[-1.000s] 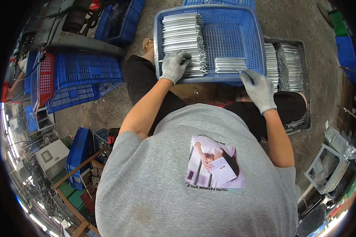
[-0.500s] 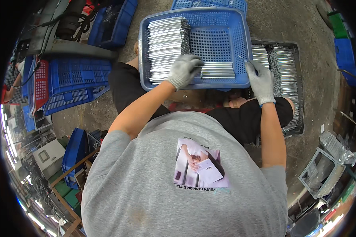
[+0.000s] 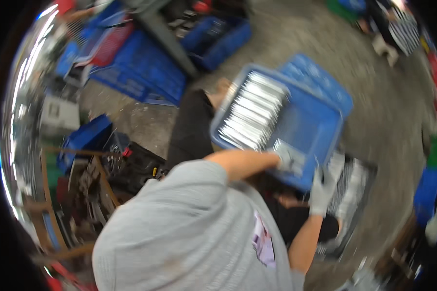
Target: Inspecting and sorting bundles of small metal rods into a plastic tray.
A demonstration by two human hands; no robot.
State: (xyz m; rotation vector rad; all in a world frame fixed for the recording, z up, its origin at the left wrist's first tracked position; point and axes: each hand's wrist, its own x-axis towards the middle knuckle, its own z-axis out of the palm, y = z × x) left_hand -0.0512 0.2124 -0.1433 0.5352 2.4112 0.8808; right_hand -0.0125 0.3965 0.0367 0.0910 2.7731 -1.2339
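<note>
A blue plastic basket (image 3: 320, 97) rests in front of me, tilted in the picture. Thin silvery metal rods (image 3: 252, 109) lie stacked along its left side. My left hand (image 3: 290, 160), in a whitish work glove, is low inside the basket's near side, over a smaller group of rods; its fingers are smeared by motion. Just outside the near right corner is my gloved right hand (image 3: 322, 191). Its fingers come together near the rim around a faint thin light streak, too blurred to name.
A dark tray (image 3: 369, 169) of similar rods stands on the floor to the right. Another blue basket (image 3: 337, 92) sits beyond mine. Blue crates (image 3: 141, 68) are piled at left, with a blue bin (image 3: 213, 41) farther off. A person in stripes (image 3: 403, 31) is at the far right.
The whole view has swung and blurred, so the basket appears turned and farther right. My left hand stays over the near rods; my right hand stays by the basket's right side, nearer its close corner.
</note>
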